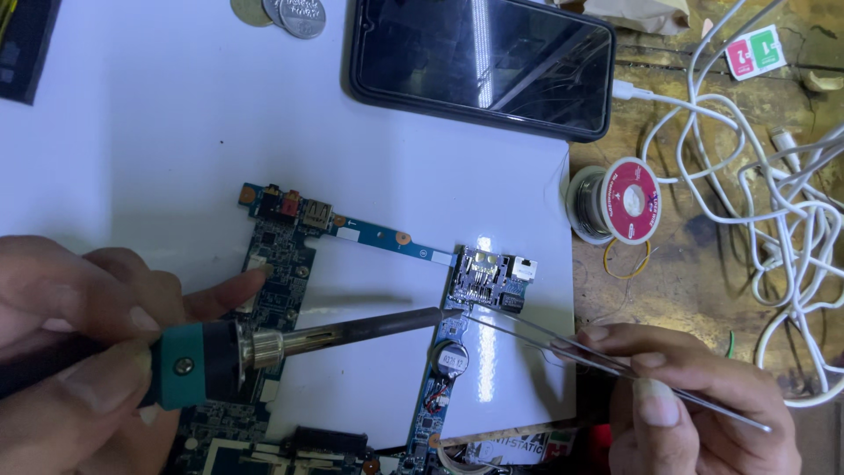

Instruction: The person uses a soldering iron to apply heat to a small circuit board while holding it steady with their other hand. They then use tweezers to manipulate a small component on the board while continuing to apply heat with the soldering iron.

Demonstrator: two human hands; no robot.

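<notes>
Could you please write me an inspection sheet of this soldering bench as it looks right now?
Surface: white mat over a worn wooden bench.
Job's things: blue circuit board; soldering iron, tip at the board's card slot; tweezers meeting it there.
Clutter: dark smartphone, solder spool, coins, small red and green packet.
Grippers: left hand grips the iron's handle; right hand pinches the tweezers.
Cables: tangled white cables on the right.
Surroundings: nothing seen.
</notes>
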